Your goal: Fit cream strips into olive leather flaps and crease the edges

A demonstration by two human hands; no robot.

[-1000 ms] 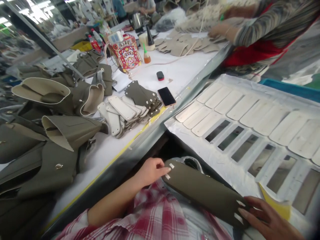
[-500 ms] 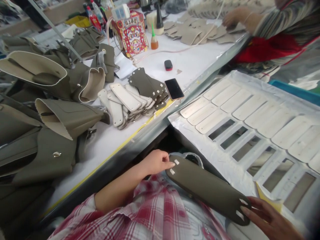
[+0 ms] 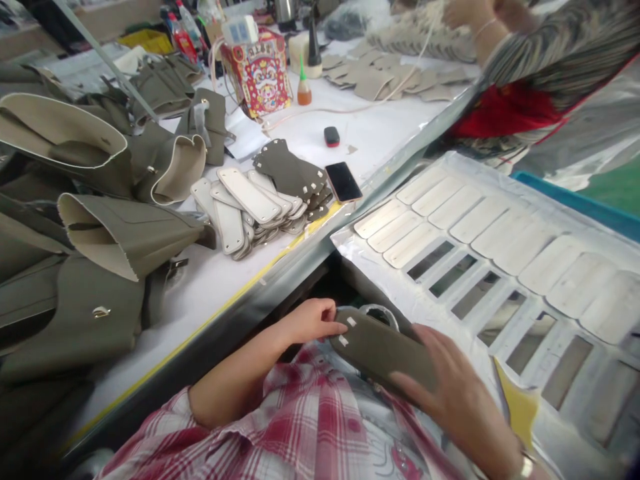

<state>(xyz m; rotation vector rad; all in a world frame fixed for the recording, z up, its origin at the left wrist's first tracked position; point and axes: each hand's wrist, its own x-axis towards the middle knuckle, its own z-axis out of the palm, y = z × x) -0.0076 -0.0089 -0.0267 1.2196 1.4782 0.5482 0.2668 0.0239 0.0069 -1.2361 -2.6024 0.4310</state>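
Between my hands, above my lap, is a long olive-brown leather strip with rounded ends and small white tabs at its left end. My left hand pinches that left end, thumb beside the tabs. Over the right part of the strip lies my right hand, its thumb and fingers spread across the width and touching both edges. It hides the strip's right end. A clear ring-shaped roll shows just behind the strip.
To my right stands a white slotted rack bearing rows of pale strips. On the table are stacked pale strips, dark strips, a phone and olive bag bodies. A co-worker's arm is at the far right.
My right hand has moved left from the strip's right end to its middle, now laid across it. My left hand keeps its pinch. The co-worker's hand has moved up and back.
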